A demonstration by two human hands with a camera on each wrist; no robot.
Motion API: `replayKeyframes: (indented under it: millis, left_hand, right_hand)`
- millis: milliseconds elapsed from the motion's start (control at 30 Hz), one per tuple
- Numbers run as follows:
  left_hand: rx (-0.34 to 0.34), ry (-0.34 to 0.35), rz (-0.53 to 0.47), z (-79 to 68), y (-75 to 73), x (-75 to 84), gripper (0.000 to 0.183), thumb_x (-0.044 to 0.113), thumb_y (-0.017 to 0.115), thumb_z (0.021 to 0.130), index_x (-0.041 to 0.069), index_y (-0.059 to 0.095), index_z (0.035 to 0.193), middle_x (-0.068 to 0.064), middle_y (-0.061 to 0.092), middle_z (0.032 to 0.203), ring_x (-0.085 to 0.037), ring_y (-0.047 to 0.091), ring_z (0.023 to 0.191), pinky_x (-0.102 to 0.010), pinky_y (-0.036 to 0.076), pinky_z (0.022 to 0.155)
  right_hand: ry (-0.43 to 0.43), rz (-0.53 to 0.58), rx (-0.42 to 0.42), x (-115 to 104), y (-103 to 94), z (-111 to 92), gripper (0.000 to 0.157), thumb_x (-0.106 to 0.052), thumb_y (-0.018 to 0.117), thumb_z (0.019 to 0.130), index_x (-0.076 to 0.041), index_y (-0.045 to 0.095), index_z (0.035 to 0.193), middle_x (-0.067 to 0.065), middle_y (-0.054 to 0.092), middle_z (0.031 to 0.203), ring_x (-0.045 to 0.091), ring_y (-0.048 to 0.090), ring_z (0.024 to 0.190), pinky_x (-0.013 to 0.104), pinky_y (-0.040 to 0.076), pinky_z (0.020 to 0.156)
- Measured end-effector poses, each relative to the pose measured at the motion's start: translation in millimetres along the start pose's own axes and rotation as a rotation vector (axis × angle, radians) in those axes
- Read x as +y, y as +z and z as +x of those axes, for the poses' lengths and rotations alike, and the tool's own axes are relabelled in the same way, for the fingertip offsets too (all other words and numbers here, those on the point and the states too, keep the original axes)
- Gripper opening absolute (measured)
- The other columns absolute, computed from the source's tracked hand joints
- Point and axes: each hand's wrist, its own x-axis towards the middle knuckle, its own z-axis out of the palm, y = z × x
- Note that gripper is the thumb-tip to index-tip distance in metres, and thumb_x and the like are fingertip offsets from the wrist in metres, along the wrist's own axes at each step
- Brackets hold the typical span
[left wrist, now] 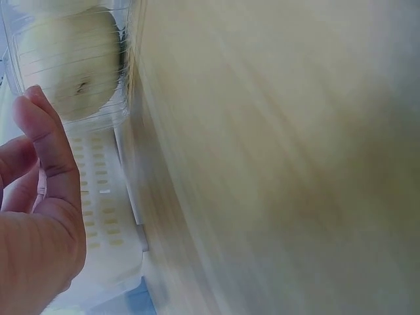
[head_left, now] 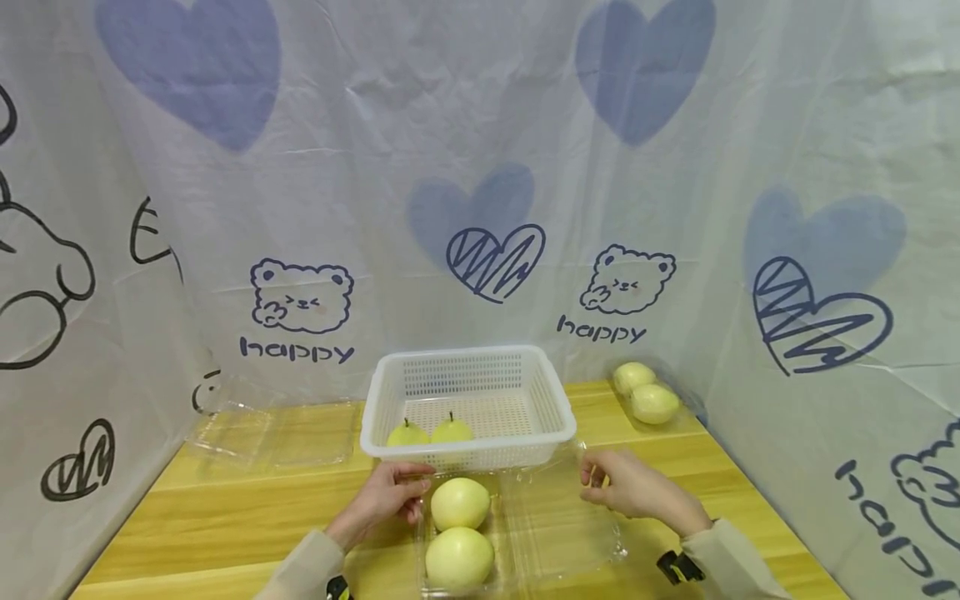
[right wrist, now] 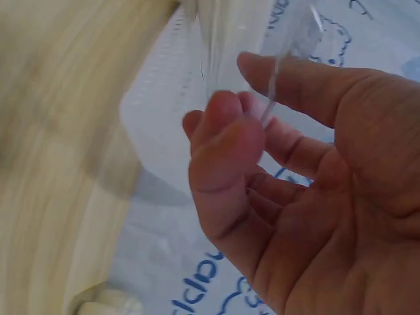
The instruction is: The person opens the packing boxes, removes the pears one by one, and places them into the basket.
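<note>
Two yellow-green pears [head_left: 459, 557] lie one behind the other in a clear plastic clamshell box [head_left: 504, 533] in front of me. My left hand [head_left: 384, 500] is at the box's back left corner, thumb and a fingertip pinching its rim. In the left wrist view a pear [left wrist: 72, 65] shows through the clear wall beside the fingertips. The box's clear lid [head_left: 562, 525] is folded out to the right. Its far right edge is pinched between the thumb and fingers of my right hand [head_left: 630, 487]; the right wrist view shows the thin plastic [right wrist: 246, 39] between them.
Behind the box stands a white slotted basket [head_left: 468, 454] holding two pears [head_left: 452, 431]. Another clear clamshell [head_left: 311, 433] lies unfolded at the back left. Two more pears [head_left: 654, 403] sit at the back right. Printed curtains [head_left: 480, 125] border the wooden table [head_left: 225, 517].
</note>
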Motion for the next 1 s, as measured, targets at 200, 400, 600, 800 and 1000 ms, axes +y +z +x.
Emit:
replayKeyframes:
  millis: [200,400,600,800,1000]
  left_hand:
    - [0.009,-0.005,-0.006,1.4,0.9,1.4,0.042,0.008,0.058,0.098,-0.011,0.051,0.135,0.000,0.062,0.063,-0.004,0.056,0.049,-0.020,0.050,0.050]
    - [0.028,0.022,0.012,3.4,6.0,5.9,0.042,0.006,0.056,0.098,-0.013,0.049,0.135,-0.003,0.061,0.064,-0.005,0.056,0.049,-0.022,0.050,0.049]
    - [0.069,0.059,0.047,6.3,9.6,5.2,0.039,0.005,0.057,0.097,-0.011,0.054,0.132,-0.003,0.061,0.061,-0.007,0.055,0.047,-0.025,0.051,0.048]
    - [0.085,0.122,0.122,9.0,11.6,1.4,0.037,0.008,0.058,0.098,-0.010,0.056,0.130,-0.006,0.060,0.064,-0.010,0.056,0.051,-0.027,0.050,0.049]
    - [0.032,0.137,0.176,6.0,9.6,2.0,0.048,0.009,0.065,0.092,-0.008,0.052,0.135,-0.009,0.062,0.074,-0.018,0.061,0.058,-0.030,0.052,0.053]
  right_hand:
    - [0.069,0.088,-0.094,19.0,11.2,5.5,0.008,-0.010,0.066,0.092,-0.005,0.060,0.093,0.007,0.061,0.075,0.015,0.052,0.046,0.031,0.047,0.039]
    - [0.082,0.093,-0.113,33.9,21.6,12.1,0.010,-0.007,0.065,0.092,-0.002,0.061,0.099,0.009,0.061,0.071,0.018,0.052,0.044,0.049,0.051,0.044]
    - [0.153,0.010,-0.065,31.2,23.4,14.6,0.018,-0.015,0.066,0.091,-0.005,0.063,0.105,0.014,0.065,0.089,0.022,0.059,0.062,0.047,0.054,0.055]
    - [0.193,-0.142,0.102,25.7,21.9,23.3,0.018,-0.026,0.071,0.088,-0.011,0.067,0.098,0.007,0.069,0.104,0.024,0.063,0.092,0.044,0.052,0.078]
    - [0.182,-0.212,0.348,15.8,17.2,35.2,0.022,-0.023,0.075,0.085,-0.015,0.057,0.075,-0.002,0.054,0.073,0.012,0.047,0.064,0.028,0.039,0.056]
